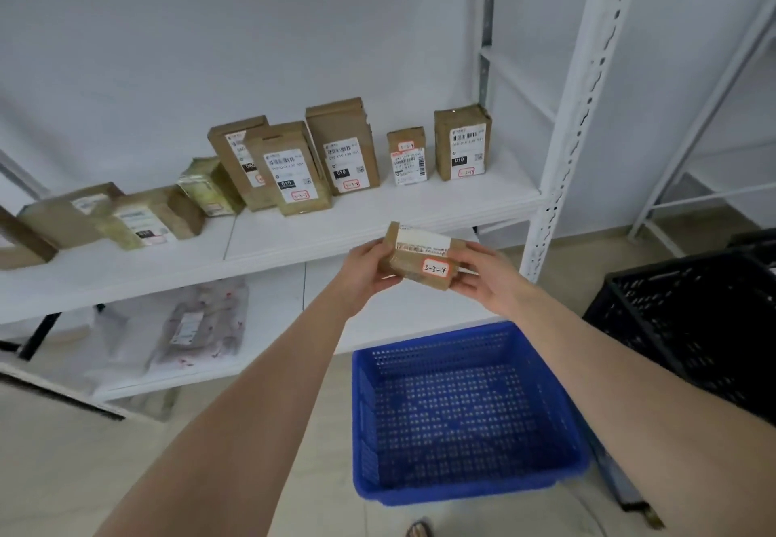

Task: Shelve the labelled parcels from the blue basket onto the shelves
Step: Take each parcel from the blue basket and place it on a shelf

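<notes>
**Head view.** A small brown cardboard parcel [413,261] is held in the air at the centre of the view. It sits just in front of the front edge of the white middle shelf [378,221] and does not touch it.

The left grip [364,269] holds the parcel's 9 o'clock end and the right grip [489,278] holds its 3 o'clock end. Both are bare hands, closed on the box with the thumb above and the fingers curled beneath.

The parcel is tilted so that its red-bordered white sticker, handwritten "3-3-4" [435,269], faces the camera. This is probably so the code can be read before a place is chosen.

At 6 o'clock of the parcel, on the floor, stands the blue perforated plastic basket [369,410]. Only its holed bottom shows, which suggests this is the last parcel.

From 12 to 10 o'clock a row of brown cardboard boxes [342,145] occupies the shelf. They stand upright toward 1 o'clock and lean or lie toward 9 o'clock. Their printed labels are turned outward, presumably so they can be read from the aisle. The shelf board in front of this row looks the likely spot for the held parcel.

At 4 o'clock sits a black plastic crate [693,318]. At 8 o'clock, clear-bagged packets [197,326] lie on the white lower shelf [285,309].
</notes>
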Motion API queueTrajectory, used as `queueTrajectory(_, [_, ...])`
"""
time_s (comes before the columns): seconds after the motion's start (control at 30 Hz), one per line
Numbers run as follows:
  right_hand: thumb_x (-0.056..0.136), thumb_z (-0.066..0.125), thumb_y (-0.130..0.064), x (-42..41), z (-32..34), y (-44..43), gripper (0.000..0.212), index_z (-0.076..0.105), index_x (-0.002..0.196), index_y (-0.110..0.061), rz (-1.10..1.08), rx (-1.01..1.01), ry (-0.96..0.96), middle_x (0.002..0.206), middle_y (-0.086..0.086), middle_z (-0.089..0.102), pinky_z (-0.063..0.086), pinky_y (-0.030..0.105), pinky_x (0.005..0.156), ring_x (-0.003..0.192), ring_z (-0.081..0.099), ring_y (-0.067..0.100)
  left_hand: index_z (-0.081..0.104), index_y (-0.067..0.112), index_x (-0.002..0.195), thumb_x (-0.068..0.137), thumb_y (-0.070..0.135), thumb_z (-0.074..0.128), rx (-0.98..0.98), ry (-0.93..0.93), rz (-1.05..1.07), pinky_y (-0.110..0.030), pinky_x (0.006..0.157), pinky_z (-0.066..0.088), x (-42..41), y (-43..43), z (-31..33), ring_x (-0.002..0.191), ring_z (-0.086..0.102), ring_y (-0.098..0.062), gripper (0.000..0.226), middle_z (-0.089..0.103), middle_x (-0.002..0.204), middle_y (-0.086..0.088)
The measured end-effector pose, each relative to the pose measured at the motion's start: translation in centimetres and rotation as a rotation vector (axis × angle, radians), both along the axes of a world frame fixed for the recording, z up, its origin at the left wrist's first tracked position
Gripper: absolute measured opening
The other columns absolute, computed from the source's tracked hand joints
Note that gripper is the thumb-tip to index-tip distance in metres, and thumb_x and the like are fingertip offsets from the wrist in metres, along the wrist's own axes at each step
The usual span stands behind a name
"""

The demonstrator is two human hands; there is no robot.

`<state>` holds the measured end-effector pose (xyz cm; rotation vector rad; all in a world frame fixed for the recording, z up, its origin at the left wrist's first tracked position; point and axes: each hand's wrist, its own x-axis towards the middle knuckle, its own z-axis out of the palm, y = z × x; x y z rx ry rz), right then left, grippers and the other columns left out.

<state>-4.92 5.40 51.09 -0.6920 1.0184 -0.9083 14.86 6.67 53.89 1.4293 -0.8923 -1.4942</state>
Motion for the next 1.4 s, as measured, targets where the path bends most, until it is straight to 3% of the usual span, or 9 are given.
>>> queueTrajectory(0.43, [0.086,0.066,-0.009,5.1,4.5,0.6,0.022,0.065,0.106,-0.018,0.024,-0.128,0.058,0.099,0.004,0.074,0.056,0.029,0.074,0.087,0.072,0.020,0.049,0.016,0.134,0.100,0.020,0.042,-0.095,-0.163,0.035,-0.032,0.088,0.049,4.8,1.4,2.6,0.090,0.059,-0.011,0.035,0.062,0.099,0.004])
queueTrajectory(0.6, [0.086,0.067,-0.009,11.0,4.5,-0.4,0.022,0.065,0.105,-0.019,0.026,-0.131,0.071,0.095,0.002,0.075,0.056,0.024,0.065,0.083,0.073,0.018,0.047,0.029,0.136,0.100,0.024,0.044,-0.119,-0.148,0.053,-0.031,0.092,0.048,10.3,1.4,2.8,0.105,0.058,-0.018,0.037,0.061,0.118,0.000])
queueTrajectory(0.77, [0.086,0.065,-0.003,20.3,4.1,-1.3,0.023,0.065,0.102,-0.019,-0.011,-0.101,0.043,0.087,0.001,0.075,0.056,0.024,0.064,0.077,0.073,0.018,0.050,0.031,0.133,0.099,0.025,0.046,-0.120,-0.162,0.083,-0.027,0.084,0.043,18.6,0.8,3.2,0.092,0.055,-0.014,0.034,0.062,0.106,0.004])
queueTrajectory(0.9, [0.086,0.064,0.000,27.6,3.9,-2.0,0.034,0.060,0.117,-0.013,0.008,-0.107,0.038,0.105,0.008,0.071,0.054,0.026,0.069,0.089,0.070,0.022,0.050,0.027,0.134,0.099,0.030,0.044,-0.139,-0.267,0.098,-0.019,0.079,0.047,25.7,-0.2,3.3,0.079,0.059,0.007,0.035,0.064,0.110,0.005])
queueTrajectory(1.0, [0.087,0.062,0.004,31.8,3.7,-2.4,0.040,0.057,0.124,-0.010,0.003,-0.105,0.029,0.115,0.012,0.067,0.053,0.027,0.073,0.099,0.066,0.027,0.046,0.023,0.139,0.099,0.026,0.041,-0.093,-0.340,0.106,-0.034,0.095,0.046,29.9,-1.2,3.2,0.103,0.058,-0.006,0.040,0.061,0.125,-0.004])
queueTrajectory(1.03, [0.087,0.061,0.004,32.9,3.6,-2.6,0.040,0.057,0.124,-0.011,-0.001,-0.103,0.030,0.115,0.013,0.066,0.053,0.028,0.074,0.101,0.066,0.027,0.043,0.023,0.140,0.098,0.023,0.042,-0.077,-0.350,0.112,-0.034,0.094,0.047,31.0,-1.5,3.2,0.097,0.060,-0.007,0.042,0.060,0.125,-0.006])
queueTrajectory(1.13, [0.087,0.060,0.005,35.4,3.5,-3.3,0.041,0.056,0.125,-0.010,0.003,-0.101,0.037,0.116,0.013,0.065,0.053,0.027,0.074,0.100,0.065,0.027,0.039,0.022,0.143,0.094,0.019,0.054,-0.085,-0.334,0.093,-0.015,0.060,0.045,33.6,-2.1,2.7,0.068,0.054,-0.004,0.051,0.062,0.112,-0.009])
queueTrajectory(1.3, [0.086,0.061,0.006,37.4,2.7,-5.2,0.040,0.057,0.121,-0.013,0.047,-0.115,0.125,0.119,0.013,0.063,0.051,0.030,0.079,0.104,0.063,0.029,0.043,0.023,0.139,0.091,0.009,0.060,-0.120,-0.337,0.069,-0.014,0.062,0.045,35.8,-3.4,1.0,0.064,0.060,-0.009,0.054,0.058,0.079,-0.002])
queueTrajectory(1.4, [0.086,0.063,0.003,38.5,1.8,-6.5,0.036,0.059,0.113,-0.020,0.094,-0.228,0.301,0.121,0.009,0.064,0.048,0.036,0.090,0.104,0.061,0.023,0.046,0.023,0.133,0.090,0.008,0.059,-0.132,-0.421,0.101,-0.020,0.067,0.044,36.5,-4.5,0.3,0.072,0.053,-0.017,0.047,0.048,0.076,0.001])
